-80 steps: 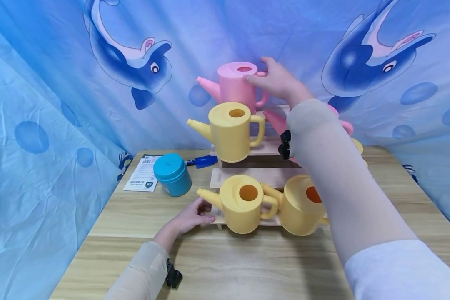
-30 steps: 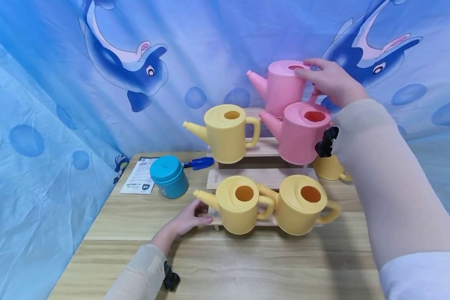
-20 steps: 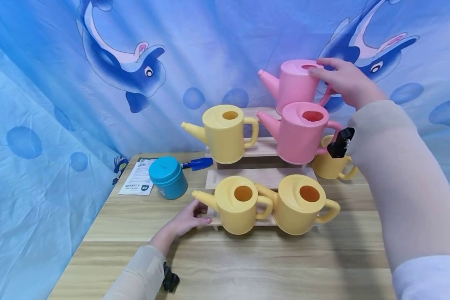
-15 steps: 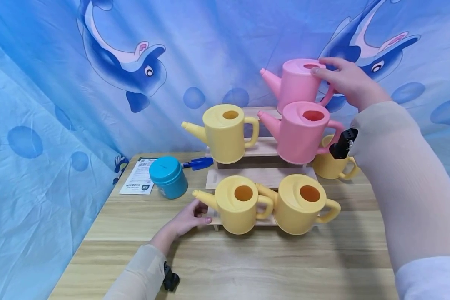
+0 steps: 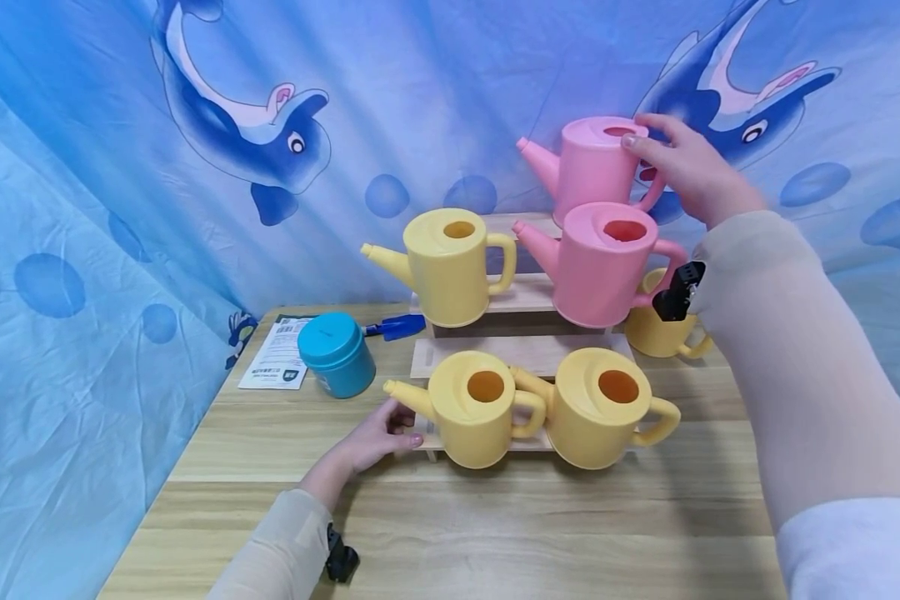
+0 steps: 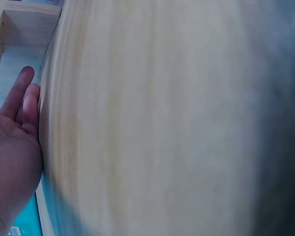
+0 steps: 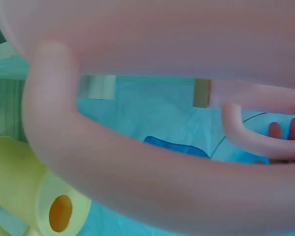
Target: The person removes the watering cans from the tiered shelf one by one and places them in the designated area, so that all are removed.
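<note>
A tiered wooden stand (image 5: 536, 354) carries yellow and pink watering cans. On its top tier, at the right, is a pink watering can (image 5: 592, 171); my right hand (image 5: 693, 167) holds it by the handle side, thumb near the top opening. Another pink watering can (image 5: 596, 271) stands in front, one tier lower, beside a yellow watering can (image 5: 450, 275). On the lowest tier are a left yellow watering can (image 5: 471, 421) and a right yellow watering can (image 5: 592, 421). My left hand (image 5: 371, 433) grips the stand's lower left end, thumb at the front edge.
Left of the stand are a turquoise lidded tub (image 5: 337, 358), a white printed packet (image 5: 273, 358) and a blue trowel (image 5: 401, 327). One more yellow watering can (image 5: 656, 333) sits behind at the right, partly hidden. A blue dolphin-print curtain (image 5: 420, 83) hangs behind the table.
My right hand has moved the upper pink watering can from behind the yellow can rightward, behind the other pink can. It has barely shifted in the last half second. My left hand stays at the stand.
</note>
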A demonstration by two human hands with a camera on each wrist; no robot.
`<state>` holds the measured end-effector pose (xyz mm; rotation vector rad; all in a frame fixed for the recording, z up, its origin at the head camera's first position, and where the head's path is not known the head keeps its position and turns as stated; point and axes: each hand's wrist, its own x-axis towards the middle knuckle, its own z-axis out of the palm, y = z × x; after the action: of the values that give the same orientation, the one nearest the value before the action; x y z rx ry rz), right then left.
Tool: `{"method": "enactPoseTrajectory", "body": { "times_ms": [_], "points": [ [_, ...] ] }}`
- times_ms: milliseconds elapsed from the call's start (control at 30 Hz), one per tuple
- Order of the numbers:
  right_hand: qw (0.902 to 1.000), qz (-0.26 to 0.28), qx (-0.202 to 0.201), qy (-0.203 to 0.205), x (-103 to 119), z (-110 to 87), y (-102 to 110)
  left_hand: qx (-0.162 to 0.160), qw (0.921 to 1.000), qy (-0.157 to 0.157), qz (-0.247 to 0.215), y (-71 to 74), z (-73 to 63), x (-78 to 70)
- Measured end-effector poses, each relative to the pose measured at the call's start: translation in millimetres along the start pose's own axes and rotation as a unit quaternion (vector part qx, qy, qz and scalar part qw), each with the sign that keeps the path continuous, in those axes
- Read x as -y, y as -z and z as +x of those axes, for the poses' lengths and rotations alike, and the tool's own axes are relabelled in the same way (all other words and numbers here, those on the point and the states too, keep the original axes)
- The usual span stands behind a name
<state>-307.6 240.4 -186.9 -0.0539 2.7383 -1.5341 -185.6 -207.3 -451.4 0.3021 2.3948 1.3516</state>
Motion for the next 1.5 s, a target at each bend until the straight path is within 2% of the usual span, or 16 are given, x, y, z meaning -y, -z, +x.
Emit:
{"method": "enactPoseTrajectory", "body": {
  "times_ms": [167,433,633,800,967,1100,1267,1500],
  "points": [
    [0.9999,0.01,-0.005,-0.009,-4,-0.8,2,0.001,0.9999,-0.01,0.004,-1.1,3.0,4.3],
    [0.9988,0.029,-0.037,-0.012,-11,-2.0,8,0.0,0.9999,-0.015,0.002,-1.5,4.0,3.3],
    [0.996,0.061,-0.064,-0.014,-17,-7.7,8,-0.004,1.0,-0.003,-0.005,-0.7,0.6,3.3],
    [0.9864,0.127,-0.104,-0.008,-27,-9.7,11,-0.003,0.9999,-0.001,-0.013,-0.6,-2.2,4.9],
    [0.9737,0.179,-0.141,0.005,-39,-14.7,24,0.0,0.9999,-0.009,-0.014,-0.7,-1.8,4.1],
    [0.9661,0.199,-0.164,-0.002,-48,-21.4,36,-0.001,0.9999,-0.009,-0.013,-0.3,-1.7,3.3],
    [0.9616,0.192,-0.192,-0.041,-63,-30.2,51,-0.001,0.9998,-0.009,-0.017,0.3,-0.7,2.7],
    [0.9541,0.211,-0.204,-0.061,-95,-46.0,68,-0.003,0.9998,-0.007,-0.018,0.9,-1.2,1.9]
  ]
}}
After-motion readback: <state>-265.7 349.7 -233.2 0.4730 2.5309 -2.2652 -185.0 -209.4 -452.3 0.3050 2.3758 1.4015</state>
